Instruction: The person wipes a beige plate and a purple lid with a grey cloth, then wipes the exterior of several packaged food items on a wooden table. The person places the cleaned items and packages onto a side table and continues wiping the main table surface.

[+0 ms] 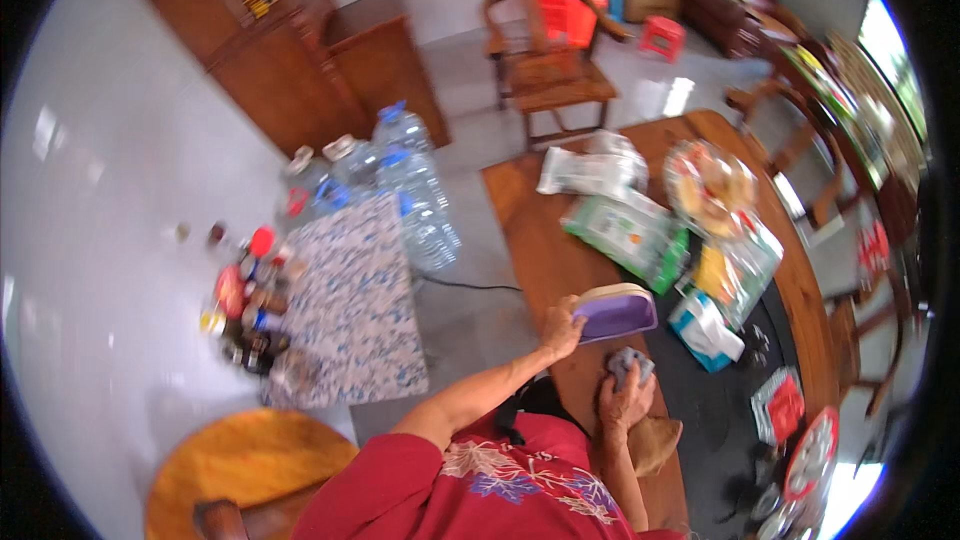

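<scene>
2 curled grips: left hand (563, 328) holds purple container (617, 319), right hand (628, 404) grey cloth (626, 364).

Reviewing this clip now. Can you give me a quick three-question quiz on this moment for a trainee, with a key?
1. True or false: the left hand is empty.
2. Fill in the blank: the right hand holds a crumpled ____.
3. What colour is the pattern on the light table cover at the person's left?
A. Red
B. Blue
C. Green

Key:
1. False; its fingers grip one end of a purple container.
2. Grey cloth.
3. B.
</scene>
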Demonstrator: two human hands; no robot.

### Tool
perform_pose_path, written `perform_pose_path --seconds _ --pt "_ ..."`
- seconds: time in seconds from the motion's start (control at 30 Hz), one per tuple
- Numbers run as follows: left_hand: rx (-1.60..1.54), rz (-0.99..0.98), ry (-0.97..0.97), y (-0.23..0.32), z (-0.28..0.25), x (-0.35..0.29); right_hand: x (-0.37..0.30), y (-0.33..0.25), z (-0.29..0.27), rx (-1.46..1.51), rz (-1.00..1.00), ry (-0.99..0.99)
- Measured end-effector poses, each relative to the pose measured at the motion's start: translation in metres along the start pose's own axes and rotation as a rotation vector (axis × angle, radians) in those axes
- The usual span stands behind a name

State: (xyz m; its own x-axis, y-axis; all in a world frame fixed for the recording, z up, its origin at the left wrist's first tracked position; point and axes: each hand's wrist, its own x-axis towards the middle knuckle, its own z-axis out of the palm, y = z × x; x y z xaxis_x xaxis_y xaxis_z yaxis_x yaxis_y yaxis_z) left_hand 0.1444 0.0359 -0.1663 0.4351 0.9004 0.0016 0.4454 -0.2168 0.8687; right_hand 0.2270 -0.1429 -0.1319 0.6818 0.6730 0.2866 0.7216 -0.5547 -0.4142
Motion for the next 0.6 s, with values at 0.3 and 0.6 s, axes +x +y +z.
perform_pose_path --seconds 0.3,0.6 --pt "-0.502 -0.427 0.177 -0.015 -0.104 -0.021 -0.010 0.023 0.020 -0.140 -0.066 0.014" --pt "-0.490 -0.705 0.820 -0.185 -0.220 -0.077 0.004 0.031 0.040 -0.220 -0.311 -0.033"
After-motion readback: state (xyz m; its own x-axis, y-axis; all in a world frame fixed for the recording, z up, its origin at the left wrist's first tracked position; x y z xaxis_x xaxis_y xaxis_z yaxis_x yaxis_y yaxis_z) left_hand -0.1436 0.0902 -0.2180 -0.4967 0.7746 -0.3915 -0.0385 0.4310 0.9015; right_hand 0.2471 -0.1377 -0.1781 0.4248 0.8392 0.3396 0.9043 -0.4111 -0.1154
